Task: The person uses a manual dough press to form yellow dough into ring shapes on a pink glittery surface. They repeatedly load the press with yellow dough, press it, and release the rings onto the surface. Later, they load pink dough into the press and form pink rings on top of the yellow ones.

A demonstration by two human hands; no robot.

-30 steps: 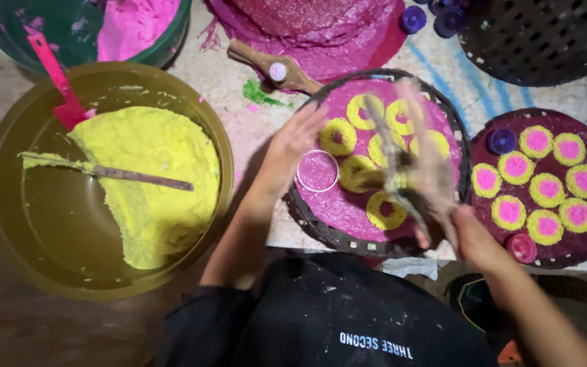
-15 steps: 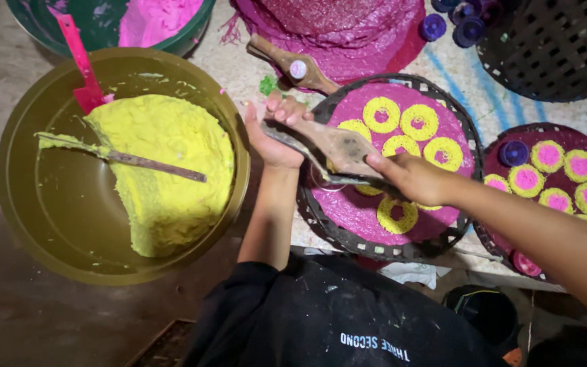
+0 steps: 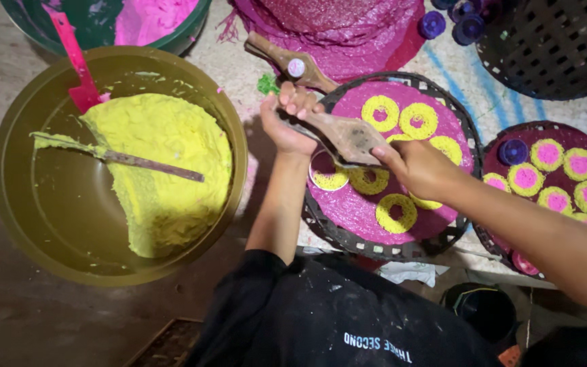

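Observation:
My left hand (image 3: 287,126) grips the narrow handle end of a brown wooden paddle-shaped press (image 3: 344,134). My right hand (image 3: 412,166) holds its broad end from the right. The press hangs over the left part of a round woven tray (image 3: 338,234) that is lined with pink cloth and carries several yellow dough rings (image 3: 380,112). A small round mould with yellow dough (image 3: 327,175) lies on the cloth just below the press. A second wooden press (image 3: 293,64) lies above my left hand.
A big olive bowl (image 3: 42,217) at the left holds yellow dough (image 3: 164,170), a stick and a pink spatula (image 3: 76,61). A green bowl with pink dough (image 3: 151,20) sits above. Another tray of yellow-and-pink discs (image 3: 558,177) is at right, with purple caps (image 3: 467,27) and a black perforated basket (image 3: 552,47).
My hands have come off the rings in the tray's middle. Both now hold the wooden press near the tray's upper left edge, and the view has shifted.

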